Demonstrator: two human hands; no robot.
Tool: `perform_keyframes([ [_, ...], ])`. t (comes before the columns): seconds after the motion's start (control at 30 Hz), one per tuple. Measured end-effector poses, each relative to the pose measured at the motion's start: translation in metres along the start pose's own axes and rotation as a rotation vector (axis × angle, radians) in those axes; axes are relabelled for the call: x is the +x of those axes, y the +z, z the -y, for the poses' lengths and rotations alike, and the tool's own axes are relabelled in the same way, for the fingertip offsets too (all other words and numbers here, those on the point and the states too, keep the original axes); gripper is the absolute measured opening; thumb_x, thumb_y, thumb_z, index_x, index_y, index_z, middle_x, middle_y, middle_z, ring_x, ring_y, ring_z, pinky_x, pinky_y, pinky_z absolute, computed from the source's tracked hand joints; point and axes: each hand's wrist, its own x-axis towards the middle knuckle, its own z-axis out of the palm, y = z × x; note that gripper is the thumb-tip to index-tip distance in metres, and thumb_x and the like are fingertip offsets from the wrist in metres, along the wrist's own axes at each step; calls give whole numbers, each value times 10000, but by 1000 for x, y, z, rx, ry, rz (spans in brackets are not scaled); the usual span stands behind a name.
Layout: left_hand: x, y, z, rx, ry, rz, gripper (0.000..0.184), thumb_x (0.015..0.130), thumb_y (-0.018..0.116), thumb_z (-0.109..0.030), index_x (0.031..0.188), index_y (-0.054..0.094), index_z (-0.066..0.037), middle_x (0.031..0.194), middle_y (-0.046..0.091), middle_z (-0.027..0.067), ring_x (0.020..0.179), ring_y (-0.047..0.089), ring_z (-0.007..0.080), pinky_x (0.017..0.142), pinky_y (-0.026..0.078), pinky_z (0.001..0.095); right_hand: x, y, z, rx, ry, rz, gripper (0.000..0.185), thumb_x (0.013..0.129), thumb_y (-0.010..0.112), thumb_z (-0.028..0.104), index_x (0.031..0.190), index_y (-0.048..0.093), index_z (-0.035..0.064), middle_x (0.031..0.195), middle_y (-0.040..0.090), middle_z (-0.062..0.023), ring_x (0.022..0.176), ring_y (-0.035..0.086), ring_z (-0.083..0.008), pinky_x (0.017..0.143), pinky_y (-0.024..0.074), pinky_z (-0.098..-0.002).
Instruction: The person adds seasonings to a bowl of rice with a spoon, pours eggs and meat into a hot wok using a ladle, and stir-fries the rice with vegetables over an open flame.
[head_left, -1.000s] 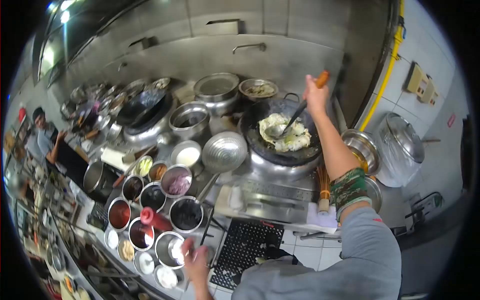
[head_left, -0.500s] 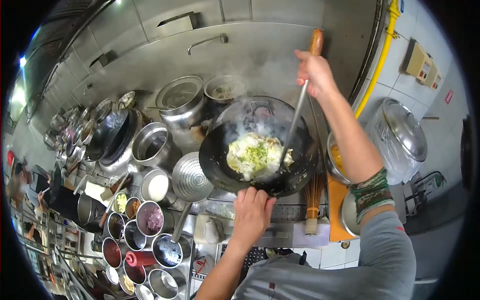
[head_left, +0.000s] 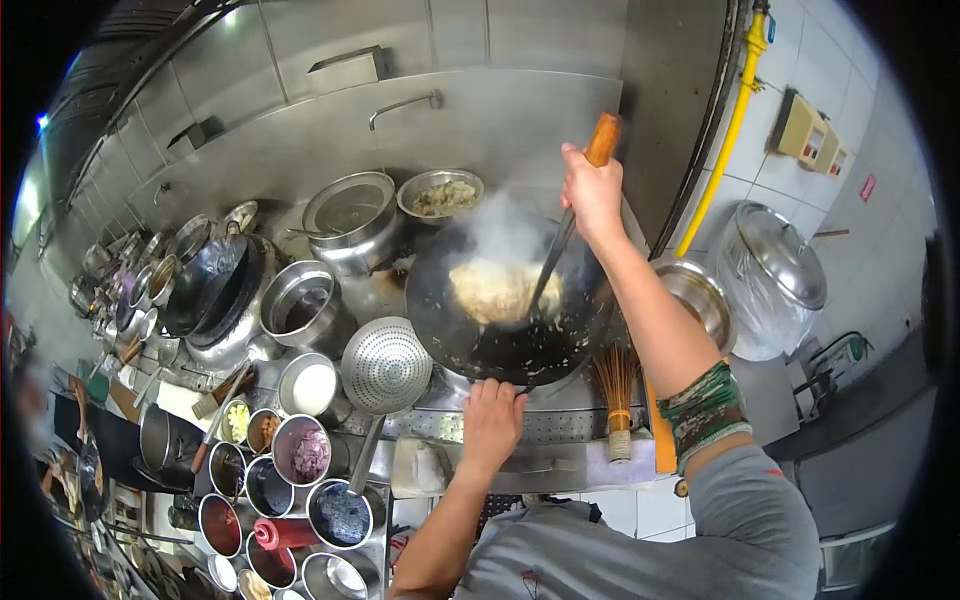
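The right hand [head_left: 592, 192] is closed around the ladle [head_left: 553, 265] high up, just below its wooden handle [head_left: 603, 140], whose end sticks out above the fist; no gap shows between fingers and shaft. The left hand [head_left: 493, 425] holds the wok [head_left: 470, 350] at its near edge, the fingers close together and bent over the rim, the thumb on the right; the palm hides what lies beneath it, so how tightly it grips cannot be told. The ladle's long axis runs slantwise, from the handle at the upper right down to the left and toward the person, with the lower end in the wok at the right side of the pale food [head_left: 492, 288]. Its head is hard to make out there. The wok lies in front of the person, its mouth facing up, with steam [head_left: 500, 225] rising from the food and small bits scattered over its near wall. Just left of it is a skimmer [head_left: 387, 365], its handle pointing back toward the person. Near its right side is a brush [head_left: 615, 390], bristles away from the person and bound handle toward them.
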Motion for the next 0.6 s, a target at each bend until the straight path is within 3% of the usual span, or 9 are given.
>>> perform_keyframes([
  [0.1,-47,-3,11,9,30,62,154,770,671,-141,816,549,-58,779,498,145,798,478,347,681,379,433,0,-8,18,203,-124,108,290,852,637,197,676,421,115,502,355,32,358,314,-92,359,299,-283],
  [0.17,-43,-38,-13,-79,32,55,145,769,669,-133,808,550,-59,795,502,145,802,479,345,684,382,424,12,-31,22,292,-32,158,296,833,664,213,670,437,114,490,346,44,362,343,-99,344,326,-303],
  [0.23,-10,-36,-6,-23,22,39,135,777,651,-143,805,555,-53,836,504,130,820,494,330,673,393,439,19,-36,35,301,-15,179,363,833,669,221,626,382,141,499,340,45,378,323,-82,367,292,-271],
  [0.33,21,-9,22,-5,27,26,147,788,651,-164,830,579,-43,855,518,118,850,501,314,712,413,426,15,-37,53,346,-126,172,346,837,668,209,640,391,140,481,324,49,351,300,-79,362,284,-274],
  [0.43,31,9,36,17,36,91,157,796,650,-178,861,596,-46,877,532,110,867,514,299,745,431,409,18,-34,-3,350,-167,12,331,834,670,178,659,393,127,478,324,45,337,312,-84,343,281,-281],
  [0.5,33,16,40,11,12,105,148,821,641,-181,860,597,-45,872,541,120,845,514,318,722,415,420,17,-20,-52,412,-57,144,324,831,672,160,667,394,120,477,335,43,324,319,-88,327,275,-283],
  [0.6,30,3,33,-18,74,-19,164,817,649,-193,872,599,-46,893,552,122,862,518,311,712,417,420,43,-16,-18,386,-22,178,310,852,640,157,675,388,125,469,321,40,329,304,-92,337,272,-277],
])
